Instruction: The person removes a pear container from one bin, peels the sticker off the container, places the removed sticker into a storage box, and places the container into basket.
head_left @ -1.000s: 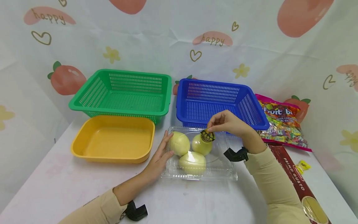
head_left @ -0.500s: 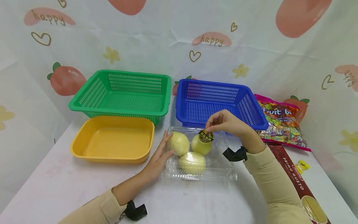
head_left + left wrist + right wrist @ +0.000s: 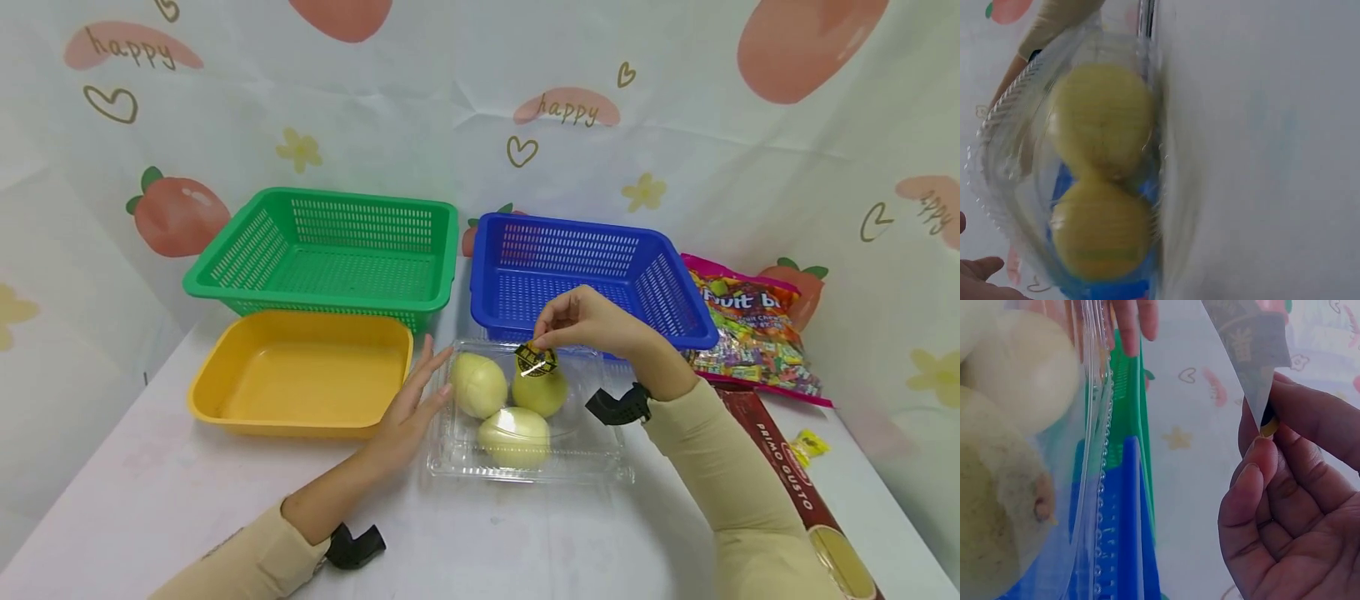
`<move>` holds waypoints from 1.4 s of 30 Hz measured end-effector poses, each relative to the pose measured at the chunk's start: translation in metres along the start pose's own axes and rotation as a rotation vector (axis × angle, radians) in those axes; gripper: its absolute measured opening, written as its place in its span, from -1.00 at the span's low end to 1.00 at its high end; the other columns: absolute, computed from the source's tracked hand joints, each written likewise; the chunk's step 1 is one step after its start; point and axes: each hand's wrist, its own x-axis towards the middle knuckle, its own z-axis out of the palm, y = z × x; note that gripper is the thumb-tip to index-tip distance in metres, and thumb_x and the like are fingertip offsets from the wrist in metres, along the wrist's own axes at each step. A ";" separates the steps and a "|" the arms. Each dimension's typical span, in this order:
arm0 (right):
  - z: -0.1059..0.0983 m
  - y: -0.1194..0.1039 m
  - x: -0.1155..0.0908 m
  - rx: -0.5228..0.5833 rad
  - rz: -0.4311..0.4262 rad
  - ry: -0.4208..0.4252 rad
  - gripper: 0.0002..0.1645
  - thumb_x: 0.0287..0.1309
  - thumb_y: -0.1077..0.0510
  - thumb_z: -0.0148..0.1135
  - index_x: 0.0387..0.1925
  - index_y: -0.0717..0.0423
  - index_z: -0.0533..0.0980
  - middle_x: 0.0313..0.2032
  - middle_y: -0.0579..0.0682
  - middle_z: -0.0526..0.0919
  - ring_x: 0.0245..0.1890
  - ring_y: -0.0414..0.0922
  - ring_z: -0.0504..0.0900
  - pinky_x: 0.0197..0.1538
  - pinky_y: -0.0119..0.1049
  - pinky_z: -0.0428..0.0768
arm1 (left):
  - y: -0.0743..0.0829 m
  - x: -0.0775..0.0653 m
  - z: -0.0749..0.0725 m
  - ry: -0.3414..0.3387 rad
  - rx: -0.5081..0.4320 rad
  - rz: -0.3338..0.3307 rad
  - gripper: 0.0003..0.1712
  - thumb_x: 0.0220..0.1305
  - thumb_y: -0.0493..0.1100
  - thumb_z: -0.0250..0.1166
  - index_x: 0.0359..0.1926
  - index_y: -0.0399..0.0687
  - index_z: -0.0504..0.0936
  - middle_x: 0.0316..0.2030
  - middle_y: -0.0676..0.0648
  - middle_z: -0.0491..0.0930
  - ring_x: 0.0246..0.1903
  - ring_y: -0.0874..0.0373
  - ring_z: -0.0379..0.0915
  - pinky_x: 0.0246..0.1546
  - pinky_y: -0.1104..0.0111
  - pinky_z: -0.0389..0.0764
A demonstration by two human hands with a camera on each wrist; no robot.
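Observation:
A clear plastic clamshell box (image 3: 585,454) holds three pale yellow-green round fruits (image 3: 514,437). It lies in front of the blue basket, and its ridged edge shows close up in the left wrist view. Between thumb and fingertips, my right hand (image 3: 592,329) pinches a black-and-gold sticker (image 3: 536,361) over the box's back part. In the right wrist view the sticker (image 3: 1254,344) stands up bent from the fingertips, apart from the box, its pale back showing. My left hand (image 3: 405,417) has its fingers extended beside the box's left edge.
A green basket (image 3: 337,302) and a blue basket (image 3: 592,227) stand at the back, with a yellow tub (image 3: 300,421) before the green one. On the right lie a candy bag (image 3: 750,333), a long dark-red packet (image 3: 783,467) and a small yellow-wrapped piece (image 3: 808,447).
My right hand has shifted left with the sticker, which now overlaps the rear fruit more to the left. My left hand has drawn slightly away from the box's left side.

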 end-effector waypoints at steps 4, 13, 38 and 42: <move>0.002 -0.006 0.006 -0.011 -0.008 -0.018 -0.87 0.05 0.28 0.30 -0.39 0.32 0.59 -0.50 -0.09 0.63 -0.48 -0.14 0.53 -0.31 -0.25 0.61 | 0.004 0.004 -0.012 0.008 0.021 0.039 -0.45 0.43 -0.20 -0.11 0.40 -0.11 0.11 0.48 -0.09 -0.37 0.45 -0.11 -0.48 0.36 -0.20 -0.25; 0.006 -0.018 0.028 -0.059 -0.019 -0.056 -0.90 0.05 0.31 0.29 -0.40 0.32 0.58 -0.50 -0.07 0.62 -0.48 -0.15 0.53 -0.31 -0.28 0.61 | 0.019 0.013 -0.062 -0.002 0.169 0.060 -0.49 0.43 -0.16 -0.09 0.36 -0.10 0.18 0.48 -0.11 -0.28 0.45 -0.16 -0.40 0.29 -0.32 -0.21; 0.060 -0.074 0.110 0.044 -0.136 -0.088 -0.90 0.07 0.30 0.28 -0.37 0.30 0.59 -0.53 -0.09 0.63 -0.47 -0.16 0.52 -0.26 -0.37 0.57 | 0.013 -0.015 -0.204 0.203 0.455 -0.053 -0.41 0.42 -0.08 -0.06 0.42 -0.01 0.07 0.46 -0.18 -0.16 0.42 -0.27 -0.36 0.24 -0.36 -0.32; 0.069 -0.078 0.121 0.090 -0.132 -0.096 -0.87 0.07 0.29 0.28 -0.35 0.34 0.59 -0.53 -0.09 0.64 -0.46 -0.17 0.55 -0.23 -0.36 0.60 | 0.001 -0.029 -0.220 0.280 0.487 -0.098 -0.41 0.44 -0.05 -0.11 0.42 -0.04 0.06 0.40 -0.36 -0.04 0.38 -0.35 -0.26 0.23 -0.38 -0.26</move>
